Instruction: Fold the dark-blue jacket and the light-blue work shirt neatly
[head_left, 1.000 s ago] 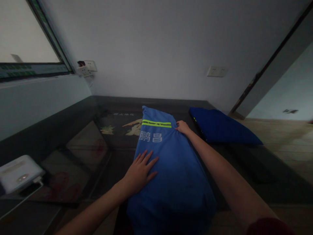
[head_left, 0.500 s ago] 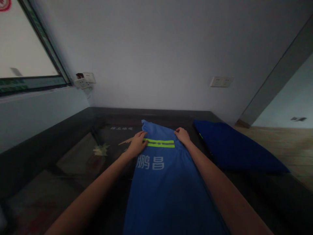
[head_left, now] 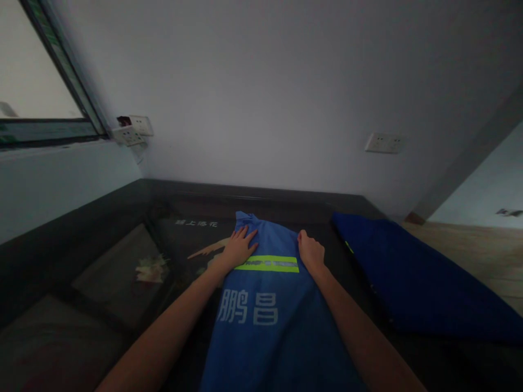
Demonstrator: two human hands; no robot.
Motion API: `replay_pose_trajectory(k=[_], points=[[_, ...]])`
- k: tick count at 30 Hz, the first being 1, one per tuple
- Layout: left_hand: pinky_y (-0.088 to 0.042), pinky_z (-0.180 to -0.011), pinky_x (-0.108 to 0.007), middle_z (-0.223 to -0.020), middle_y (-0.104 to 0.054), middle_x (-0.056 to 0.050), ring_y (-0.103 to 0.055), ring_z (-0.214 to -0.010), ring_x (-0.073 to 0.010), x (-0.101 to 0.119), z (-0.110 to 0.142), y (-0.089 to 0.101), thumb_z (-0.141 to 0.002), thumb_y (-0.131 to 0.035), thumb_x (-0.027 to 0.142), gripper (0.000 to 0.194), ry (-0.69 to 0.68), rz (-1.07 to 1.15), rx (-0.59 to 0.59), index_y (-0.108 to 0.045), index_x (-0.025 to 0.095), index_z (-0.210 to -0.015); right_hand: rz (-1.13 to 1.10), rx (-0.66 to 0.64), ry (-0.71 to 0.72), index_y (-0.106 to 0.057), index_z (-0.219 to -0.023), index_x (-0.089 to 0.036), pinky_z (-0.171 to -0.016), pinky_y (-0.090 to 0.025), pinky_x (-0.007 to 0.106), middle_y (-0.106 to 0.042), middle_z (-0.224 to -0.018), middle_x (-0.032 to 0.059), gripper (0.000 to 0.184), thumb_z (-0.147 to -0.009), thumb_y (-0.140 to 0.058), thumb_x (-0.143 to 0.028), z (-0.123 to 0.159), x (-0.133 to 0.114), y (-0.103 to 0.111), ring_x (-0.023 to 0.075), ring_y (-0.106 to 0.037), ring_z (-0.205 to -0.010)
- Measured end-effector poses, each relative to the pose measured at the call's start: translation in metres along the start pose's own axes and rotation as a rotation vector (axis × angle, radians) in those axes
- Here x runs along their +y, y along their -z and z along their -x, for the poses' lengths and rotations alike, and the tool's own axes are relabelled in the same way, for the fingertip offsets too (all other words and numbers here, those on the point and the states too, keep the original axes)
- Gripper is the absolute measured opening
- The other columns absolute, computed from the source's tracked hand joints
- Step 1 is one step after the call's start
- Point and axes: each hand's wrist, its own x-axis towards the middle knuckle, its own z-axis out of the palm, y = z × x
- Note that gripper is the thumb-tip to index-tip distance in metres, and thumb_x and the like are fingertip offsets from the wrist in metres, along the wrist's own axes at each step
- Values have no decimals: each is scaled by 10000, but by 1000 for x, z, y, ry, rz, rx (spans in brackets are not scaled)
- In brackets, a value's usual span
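A blue work garment [head_left: 281,299] with a yellow-green reflective stripe and white printed characters lies lengthwise on the dark glossy table [head_left: 180,204], narrowed as if folded. My left hand [head_left: 239,249] rests on its upper left part with the fingers spread flat, just above the stripe. At the upper right edge, my right hand [head_left: 310,250] is closed with its fingers gathered on the cloth. The lower end of the garment runs out of view between my forearms.
A darker blue folded garment [head_left: 412,277] lies on the table to the right. Behind the table rises a pale wall with a right socket plate [head_left: 384,142] and left sockets [head_left: 139,125]. A window [head_left: 41,71] is at upper left.
My left hand has gone from gripping the garment's left edge to lying spread on it. My right hand stays closed at the right edge. The view has shifted slightly.
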Motion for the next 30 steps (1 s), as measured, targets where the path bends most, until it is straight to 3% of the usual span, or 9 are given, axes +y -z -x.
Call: replay_pose_trajectory(k=[2,5,8,10,14,18,21,25,30], points=[[-225,-1102,-479,-1489,-327,-138,-277,-1372,-320,1,1,1,-924,-406,426,518,9,-1,6,-393,220,-1399,-25,29,29,-524,-1070,-229,-680,-440,328,-673,-939,105,219,-956,-345,-286,-1,3,2,246,-653,-848],[-234,-1107,-463,-1475,-356,-127,-318,-1355,-305,2,2,3,-909,-438,423,516,36,9,21,-417,229,-1387,-115,179,163,-545,-1061,-228,-736,-433,296,-630,-1060,87,197,-907,-423,-210,-7,-2,11,225,-591,-977],[-247,-1103,-462,-1456,-382,-135,-347,-1337,-301,4,3,2,-898,-459,410,515,44,-6,64,-429,230,-1379,-232,252,347,-590,-1019,-210,-821,-414,275,-624,-1034,75,206,-890,-431,-187,-23,-30,22,201,-551,-1003],[-250,-1096,-482,-1451,-387,-137,-342,-1338,-306,5,4,1,-899,-454,406,508,44,-32,91,-428,239,-1378,-301,181,426,-619,-1001,-206,-845,-406,264,-638,-995,66,205,-890,-446,-207,-39,-61,27,186,-559,-971],[-246,-1097,-498,-1445,-395,-123,-330,-1344,-302,8,5,1,-897,-453,409,493,57,-80,103,-441,251,-1364,-342,1,444,-666,-977,-196,-826,-408,243,-673,-1024,73,217,-897,-479,-269,-74,-128,20,178,-594,-970],[-251,-1098,-491,-1428,-411,-135,-333,-1341,-302,8,5,0,-893,-458,404,492,53,-88,113,-448,238,-1357,-341,-73,412,-705,-878,-160,-728,-430,259,-708,-921,115,340,-916,-458,-391,-99,-164,-1,210,-641,-888],[-258,-1092,-501,-1419,-419,-145,-341,-1335,-309,8,4,-1,-892,-458,406,495,55,-79,112,-447,236,-1356,-357,-148,436,-720,-801,-156,-667,-429,235,-720,-837,91,369,-886,-509,-446,-112,-170,-12,195,-653,-812],[-263,-1087,-510,-1419,-416,-151,-340,-1334,-314,8,4,0,-895,-447,412,485,47,-68,120,-456,235,-1347,-396,-206,475,-718,-859,-174,-628,-418,175,-721,-832,15,254,-836,-606,-401,-125,-163,-10,133,-639,-775],[-260,-1095,-501,-1450,-378,-139,-313,-1351,-302,10,6,4,-890,-465,376,471,24,-61,138,-464,228,-1337,-378,-179,364,-700,-907,-158,-609,-431,200,-711,-816,33,216,-792,-659,-336,-137,-152,-1,132,-632,-692]])
